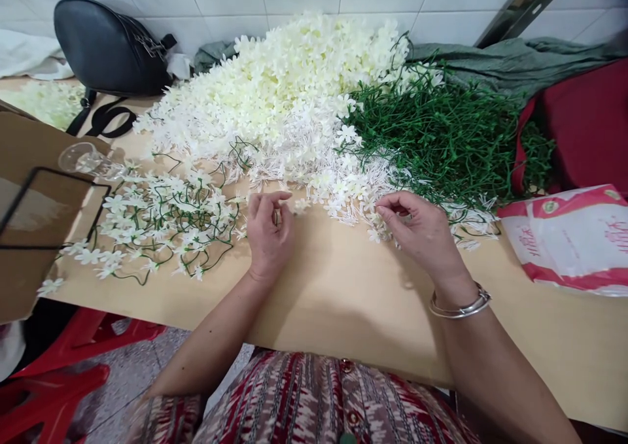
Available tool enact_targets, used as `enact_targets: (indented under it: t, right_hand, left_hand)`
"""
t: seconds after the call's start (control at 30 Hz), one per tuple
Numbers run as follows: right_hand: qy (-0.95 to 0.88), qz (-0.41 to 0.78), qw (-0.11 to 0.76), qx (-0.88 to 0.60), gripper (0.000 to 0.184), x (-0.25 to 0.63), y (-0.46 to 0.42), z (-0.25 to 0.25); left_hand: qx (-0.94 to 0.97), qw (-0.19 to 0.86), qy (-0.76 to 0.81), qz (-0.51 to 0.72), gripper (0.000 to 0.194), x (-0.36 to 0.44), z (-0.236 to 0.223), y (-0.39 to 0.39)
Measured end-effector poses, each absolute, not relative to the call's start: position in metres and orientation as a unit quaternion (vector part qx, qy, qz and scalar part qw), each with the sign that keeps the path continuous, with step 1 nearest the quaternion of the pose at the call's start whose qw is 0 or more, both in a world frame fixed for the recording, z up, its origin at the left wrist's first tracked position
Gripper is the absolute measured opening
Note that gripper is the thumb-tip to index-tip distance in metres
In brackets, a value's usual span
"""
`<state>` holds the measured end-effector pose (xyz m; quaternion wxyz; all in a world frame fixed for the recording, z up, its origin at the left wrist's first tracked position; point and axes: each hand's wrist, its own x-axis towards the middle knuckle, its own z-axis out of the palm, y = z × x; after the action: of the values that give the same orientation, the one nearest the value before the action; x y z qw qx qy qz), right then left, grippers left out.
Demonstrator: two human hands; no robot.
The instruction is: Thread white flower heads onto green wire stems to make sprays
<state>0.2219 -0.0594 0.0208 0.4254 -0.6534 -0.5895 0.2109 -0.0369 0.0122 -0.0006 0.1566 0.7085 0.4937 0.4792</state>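
Note:
My left hand (pixel 271 235) is curled above the table, fingertips bent toward the thumb. Beside its fingertips is a small white flower (pixel 301 205); whether the hand touches it I cannot tell. With thumb and index finger pinched together, my right hand (pixel 419 231) hovers at the near edge of a big heap of white artificial flowers (pixel 294 84). What sits in that pinch is too small to make out. Left of my left hand lies a pile of white flowers joined to green stems (pixel 171 215). Loose green plastic stems (pixel 441 133) form a mound beyond my right hand.
A cardboard box (pixel 44 215) and a clear plastic cup (pixel 86 159) stand at the left. Behind them sits a black bag (pixel 105 48). To the right are a red-and-white packet (pixel 569 241) and a dark red bag (pixel 589 117). Red stools (pixel 59 392) show below the table (pixel 343 300).

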Motion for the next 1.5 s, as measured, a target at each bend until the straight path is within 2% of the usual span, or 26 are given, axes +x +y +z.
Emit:
enact_targets:
  t: [0.23, 0.33, 0.4, 0.57, 0.67, 0.8, 1.03, 1.1, 1.2, 1.37, 1.5]
  right_hand:
    - [-0.655, 0.168, 0.351, -0.648, 0.013, 0.218, -0.064, 0.024]
    - [-0.694, 0.153, 0.341, -0.616, 0.013, 0.206, -0.065, 0.021]
    - [-0.729, 0.125, 0.328, -0.588, 0.013, 0.195, -0.066, 0.017]
    - [-0.781, 0.023, 0.238, -0.578, 0.015, 0.179, -0.066, 0.007]
    - [-0.773, -0.033, 0.203, -0.601, 0.018, 0.181, -0.072, 0.003]
    - [-0.782, -0.075, 0.182, -0.591, 0.034, 0.189, -0.091, -0.004]
    - [-0.756, -0.056, 0.208, -0.618, 0.055, 0.198, -0.099, -0.029]
    - [-0.744, -0.049, 0.22, -0.629, 0.055, 0.198, -0.087, -0.033]
    - [-0.723, -0.042, 0.244, -0.645, 0.046, 0.197, -0.067, -0.034]
    - [-0.706, -0.029, 0.341, -0.62, 0.017, 0.201, -0.047, -0.033]
    - [-0.703, -0.012, 0.374, -0.605, 0.013, 0.205, -0.047, -0.03]
  left_hand:
    - [0.712, -0.001, 0.534, 0.457, 0.037, -0.051, -0.01, 0.031]
    - [0.696, -0.043, 0.541, 0.469, 0.051, -0.05, -0.009, 0.028]
    - [0.692, -0.055, 0.549, 0.465, 0.052, -0.046, -0.008, 0.023]
    - [0.79, 0.028, 0.465, 0.397, 0.031, -0.035, -0.007, 0.004]
    - [0.847, 0.099, 0.385, 0.351, 0.029, -0.03, -0.012, -0.003]
    - [0.845, 0.124, 0.407, 0.323, 0.029, -0.029, -0.016, -0.003]
    - [0.785, 0.116, 0.523, 0.311, 0.039, -0.034, -0.016, 0.002]
    - [0.775, 0.112, 0.551, 0.288, 0.043, -0.033, -0.015, 0.003]
    - [0.777, 0.104, 0.565, 0.257, 0.043, -0.031, -0.014, 0.004]
    - [0.832, 0.113, 0.501, 0.211, 0.035, -0.028, -0.009, 0.001]
    - [0.869, 0.117, 0.434, 0.206, 0.034, -0.028, -0.008, -0.001]
